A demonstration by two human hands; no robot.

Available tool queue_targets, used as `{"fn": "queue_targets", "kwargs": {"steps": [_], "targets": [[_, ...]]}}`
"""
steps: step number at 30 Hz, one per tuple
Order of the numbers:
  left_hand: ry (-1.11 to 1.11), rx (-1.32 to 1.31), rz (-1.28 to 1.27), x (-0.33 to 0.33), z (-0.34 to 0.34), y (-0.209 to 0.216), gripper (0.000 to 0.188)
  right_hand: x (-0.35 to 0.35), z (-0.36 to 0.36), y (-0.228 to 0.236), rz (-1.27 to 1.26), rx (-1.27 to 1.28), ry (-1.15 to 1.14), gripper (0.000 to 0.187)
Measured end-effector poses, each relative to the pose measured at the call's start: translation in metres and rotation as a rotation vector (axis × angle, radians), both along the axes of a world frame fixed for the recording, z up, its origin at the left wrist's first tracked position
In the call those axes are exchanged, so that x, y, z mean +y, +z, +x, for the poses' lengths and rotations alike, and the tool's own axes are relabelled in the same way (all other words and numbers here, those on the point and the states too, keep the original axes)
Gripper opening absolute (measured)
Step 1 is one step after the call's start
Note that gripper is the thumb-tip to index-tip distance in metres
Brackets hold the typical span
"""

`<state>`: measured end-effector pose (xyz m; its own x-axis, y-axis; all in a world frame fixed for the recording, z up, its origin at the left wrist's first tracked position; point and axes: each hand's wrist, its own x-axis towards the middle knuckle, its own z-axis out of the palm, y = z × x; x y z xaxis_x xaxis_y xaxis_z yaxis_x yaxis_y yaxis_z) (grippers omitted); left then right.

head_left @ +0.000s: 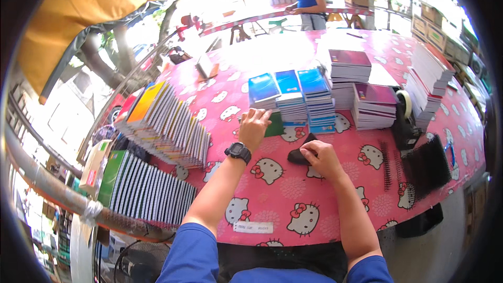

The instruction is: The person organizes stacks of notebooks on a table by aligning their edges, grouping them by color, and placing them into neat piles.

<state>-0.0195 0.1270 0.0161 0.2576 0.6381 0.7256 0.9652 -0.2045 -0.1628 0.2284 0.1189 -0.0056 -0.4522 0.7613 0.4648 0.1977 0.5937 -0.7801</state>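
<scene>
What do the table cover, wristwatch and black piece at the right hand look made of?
Pink table cover: probably plastic or vinyl, smooth; strong glare toward its far end.
Wristwatch: likely plastic or resin; black, low-sheen case and strap.
Black piece at the right hand: perhaps cloth; matt, soft-looking peak, no weave discernible.

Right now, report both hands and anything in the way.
Left hand open, beside green item. Right hand pinching black item. Blue notebook stacks just ahead.
</scene>
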Motion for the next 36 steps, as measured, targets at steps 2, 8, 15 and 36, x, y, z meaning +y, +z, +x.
{"fn": "queue_targets", "kwargs": {"steps": [2, 8, 15, 36], "targets": [[0.016, 0.000, -0.049, 0.017, -0.002, -0.002, 0.020, 0.001, 0.005, 0.003, 0.018, -0.004, -0.008, 0.015], [0.102, -0.178, -0.122, 0.027, -0.010, 0.004, 0.023, 0.001, 0.009, 0.006, 0.020, -0.023, -0.026, 0.015], [0.111, -0.210, -0.187, 0.022, -0.014, 0.000, 0.033, 0.000, 0.006, 0.003, -0.022, -0.037, -0.017, 0.016], [-0.272, -0.670, -0.577, -0.095, 0.020, 0.030, 0.018, -0.006, 0.165, -0.010, 0.000, -0.689, -1.090, 0.028]]}}
